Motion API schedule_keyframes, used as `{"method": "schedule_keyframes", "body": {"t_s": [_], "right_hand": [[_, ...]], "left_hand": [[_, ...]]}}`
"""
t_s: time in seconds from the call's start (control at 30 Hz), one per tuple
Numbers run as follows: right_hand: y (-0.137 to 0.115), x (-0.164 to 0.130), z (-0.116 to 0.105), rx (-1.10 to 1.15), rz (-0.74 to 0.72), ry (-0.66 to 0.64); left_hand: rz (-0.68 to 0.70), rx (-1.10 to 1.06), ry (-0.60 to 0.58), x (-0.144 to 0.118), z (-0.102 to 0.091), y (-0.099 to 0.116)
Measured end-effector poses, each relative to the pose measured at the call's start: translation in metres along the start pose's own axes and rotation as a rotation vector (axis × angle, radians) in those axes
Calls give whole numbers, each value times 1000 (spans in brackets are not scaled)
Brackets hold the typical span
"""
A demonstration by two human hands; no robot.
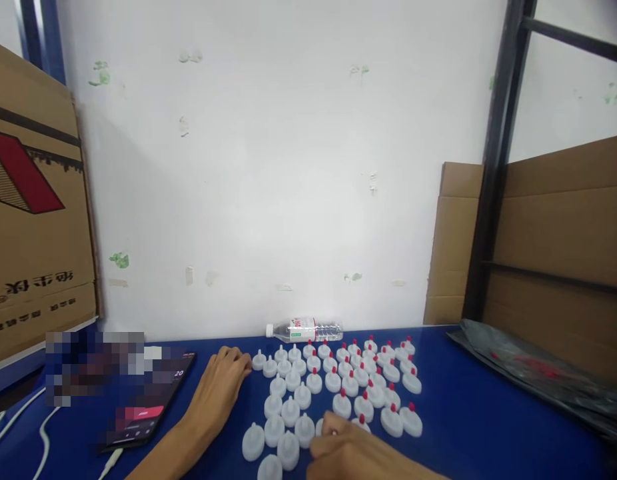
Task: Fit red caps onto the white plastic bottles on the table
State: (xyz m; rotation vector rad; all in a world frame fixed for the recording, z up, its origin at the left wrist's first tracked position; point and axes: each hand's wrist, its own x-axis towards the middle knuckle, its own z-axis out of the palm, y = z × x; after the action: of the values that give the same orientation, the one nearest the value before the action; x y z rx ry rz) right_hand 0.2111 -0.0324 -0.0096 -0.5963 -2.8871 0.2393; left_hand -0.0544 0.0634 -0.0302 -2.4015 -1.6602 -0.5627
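Observation:
Rows of white round nozzle caps (290,411) stand upright on the blue table, several with bare white spouts on the left and several with red tips (351,375) on the right. At the left edge of the group, my left hand (231,367) rests on the table, fingers loosely bent, beside a bare nozzle cap (259,361); its fingertips are partly hidden. My right hand (338,445) is closed in a pinch at the near side. A trace of red shows between its fingers, and a white cap (319,427) is partly hidden behind them.
A clear plastic bottle (313,329) lies against the white wall (288,167). On the left are a phone (151,407), white cables (43,433) and a large carton (38,200). A dark plastic bag (538,367) and cardboard (558,233) are at right.

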Motion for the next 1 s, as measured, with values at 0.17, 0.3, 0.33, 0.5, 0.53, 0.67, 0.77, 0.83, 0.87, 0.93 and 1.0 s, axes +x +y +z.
{"method": "schedule_keyframes", "body": {"t_s": [0.17, 0.3, 0.33, 0.5, 0.53, 0.67, 0.77, 0.83, 0.87, 0.93, 1.0], "right_hand": [[20, 12, 36, -163, -58, 41], [11, 1, 17, -83, 10, 180], [7, -4, 8, -52, 42, 229], [-1, -15, -25, 7, 433, 518], [1, -15, -26, -2, 446, 540], [12, -10, -18, -100, 431, 568], [15, -8, -13, -118, 416, 558], [14, -8, -12, -115, 390, 546], [13, -8, -13, -118, 375, 538], [11, -8, -13, -127, 351, 521], [10, -8, -13, -127, 341, 511]], "left_hand": [[24, -91, 152, 0, -6, 4], [99, -207, 346, -5, -7, 8], [144, -222, 389, -7, -8, 11], [407, -246, 529, -17, -21, 37], [467, -245, 541, -18, -24, 43], [664, -246, 537, -24, -28, 59], [707, -266, 534, -28, -27, 65], [724, -274, 536, -30, -27, 67], [737, -274, 535, -32, -26, 67], [762, -273, 524, -33, -27, 69], [767, -274, 517, -34, -27, 69]]}}
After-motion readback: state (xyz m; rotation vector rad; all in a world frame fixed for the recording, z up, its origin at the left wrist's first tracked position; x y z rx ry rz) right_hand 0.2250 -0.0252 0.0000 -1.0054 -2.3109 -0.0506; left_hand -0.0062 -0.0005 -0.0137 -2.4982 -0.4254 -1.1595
